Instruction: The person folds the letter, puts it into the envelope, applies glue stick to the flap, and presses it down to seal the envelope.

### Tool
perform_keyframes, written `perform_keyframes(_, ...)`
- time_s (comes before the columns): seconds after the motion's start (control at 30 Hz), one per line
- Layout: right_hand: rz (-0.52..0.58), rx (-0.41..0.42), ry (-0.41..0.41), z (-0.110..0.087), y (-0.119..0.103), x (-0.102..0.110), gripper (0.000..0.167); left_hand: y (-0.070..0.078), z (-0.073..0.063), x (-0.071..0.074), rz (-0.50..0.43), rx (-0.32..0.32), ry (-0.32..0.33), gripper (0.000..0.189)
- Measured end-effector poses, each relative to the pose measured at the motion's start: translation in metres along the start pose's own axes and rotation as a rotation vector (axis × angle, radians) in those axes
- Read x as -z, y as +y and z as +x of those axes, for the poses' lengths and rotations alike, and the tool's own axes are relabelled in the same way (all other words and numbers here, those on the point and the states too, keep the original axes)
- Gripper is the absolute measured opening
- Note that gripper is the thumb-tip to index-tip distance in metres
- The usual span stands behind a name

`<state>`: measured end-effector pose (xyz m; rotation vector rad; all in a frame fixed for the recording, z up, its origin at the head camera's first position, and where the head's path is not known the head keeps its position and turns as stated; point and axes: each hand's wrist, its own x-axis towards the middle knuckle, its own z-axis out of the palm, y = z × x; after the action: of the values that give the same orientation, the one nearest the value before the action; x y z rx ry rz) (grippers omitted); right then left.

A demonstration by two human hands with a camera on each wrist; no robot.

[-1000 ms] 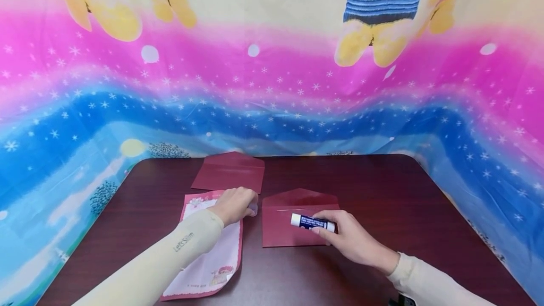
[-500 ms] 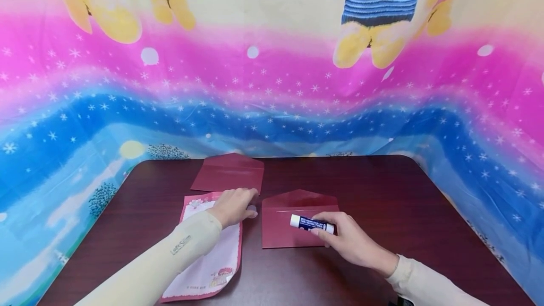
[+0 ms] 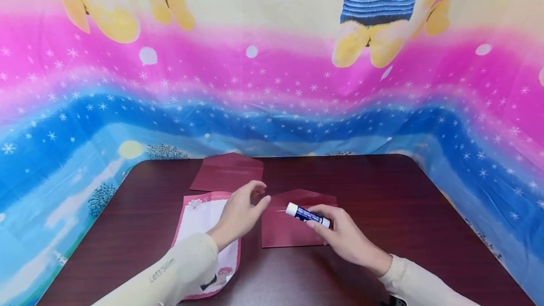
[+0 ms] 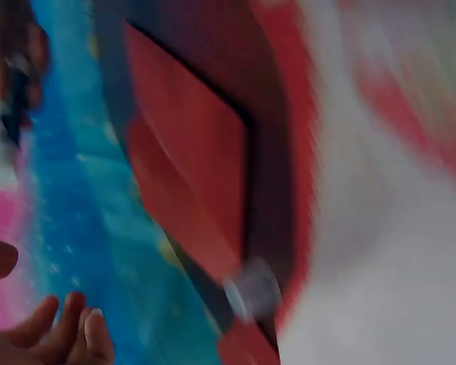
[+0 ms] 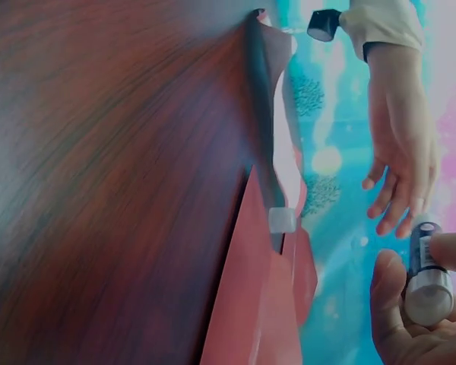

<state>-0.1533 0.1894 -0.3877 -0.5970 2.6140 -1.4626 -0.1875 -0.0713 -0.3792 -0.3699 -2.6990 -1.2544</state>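
Navy-and-white plastic glue stick [image 3: 307, 215] above a flat dark-red paper envelope [image 3: 289, 234], mid-desk [image 3: 382, 192], flap spread toward the far edge. Right hand [image 3: 356, 241]: thumb and fingers clamped on the barrel, presumably to leave its white end free. Left hand [image 3: 238, 214] raised, holding nothing; fingers loosely bent, thumb apart. Small translucent plastic cap [image 5: 282, 220] between envelope and pink-bordered white paper sheet [image 3: 201, 221], likely kept within reach. Sheet lies left, near corner curling. Second dark-red paper envelope [image 3: 229, 177] by the far edge, perhaps parked out of the way.
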Motion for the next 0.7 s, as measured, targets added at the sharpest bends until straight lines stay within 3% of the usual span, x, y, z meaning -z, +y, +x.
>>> perform_keyframes(0.13,0.093,-0.002,0.027,0.002,-0.004,-0.003,0.033,0.015,-0.010,-0.008,-0.289,0.089,-0.050,0.041)
perform_keyframes(0.23,0.184,0.021,0.039,0.002,-0.008,-0.006,0.032,0.022,-0.016,-0.014,-0.483,0.153,-0.127,0.046)
perform_keyframes(0.37,0.265,0.084,0.040,0.003,-0.013,-0.010,0.030,0.031,-0.022,-0.020,-0.661,0.193,-0.212,0.047)
perform_keyframes(0.53,0.311,0.138,0.021,0.003,-0.015,-0.016,0.027,0.038,-0.027,-0.023,-0.726,0.203,-0.204,0.042)
perform_keyframes(0.7,0.345,0.111,0.034,0.001,-0.015,-0.020,0.033,0.038,-0.028,-0.024,-0.745,0.243,-0.118,0.041)
